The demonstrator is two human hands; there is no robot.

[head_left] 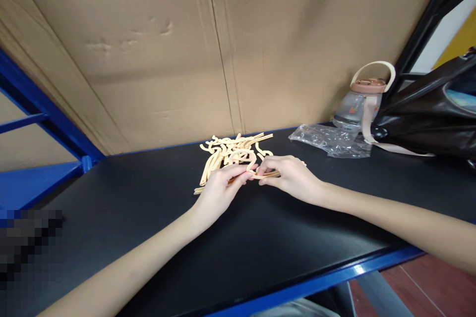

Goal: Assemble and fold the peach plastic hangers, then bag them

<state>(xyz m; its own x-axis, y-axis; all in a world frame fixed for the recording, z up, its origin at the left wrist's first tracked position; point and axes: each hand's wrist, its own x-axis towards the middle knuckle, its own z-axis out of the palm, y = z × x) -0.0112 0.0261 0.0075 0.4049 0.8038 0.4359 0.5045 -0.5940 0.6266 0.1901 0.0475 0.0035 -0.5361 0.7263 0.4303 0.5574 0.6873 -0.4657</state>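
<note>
My left hand [220, 188] and my right hand [292, 177] meet over the black table, thumbs and fingers closed in pinches. Between them they hold a cream-coloured strip [255, 174] with a brown underside, and part of it loops up above the fingertips. The fingers cover its ends, and I cannot make out exactly what kind of strip it is. Just behind my hands lies a loose pile of similar cream strips [212, 164], some straight and some curled, partly hidden by my left hand.
A crumpled clear plastic bag [334, 139] lies at the back right beside a clear bottle [349, 109] with a pink lid and strap. A black bag [420, 104] stands at the right. Cardboard [156, 59] walls the back, and a blue frame [55, 131] rises at left.
</note>
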